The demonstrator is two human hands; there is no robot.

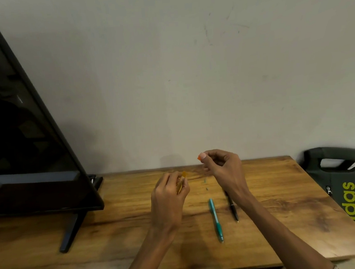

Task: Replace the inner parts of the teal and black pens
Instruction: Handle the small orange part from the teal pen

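Observation:
A teal pen (215,219) lies on the wooden table (116,234), tip toward me. Just right of it lies a black pen (233,207), its far end hidden under my right wrist. My left hand (169,200) is closed around a yellowish translucent pen-like piece (181,181) held above the table. My right hand (224,169) is raised higher, and its thumb and forefinger pinch a small orange piece (199,157). Two tiny dark bits (205,181) lie on the wood between my hands.
A large black screen (23,125) on a stand (70,233) fills the left side. A dark bag with yellow-green lettering (344,185) stands beyond the table's right edge. A plain wall rises right behind the table.

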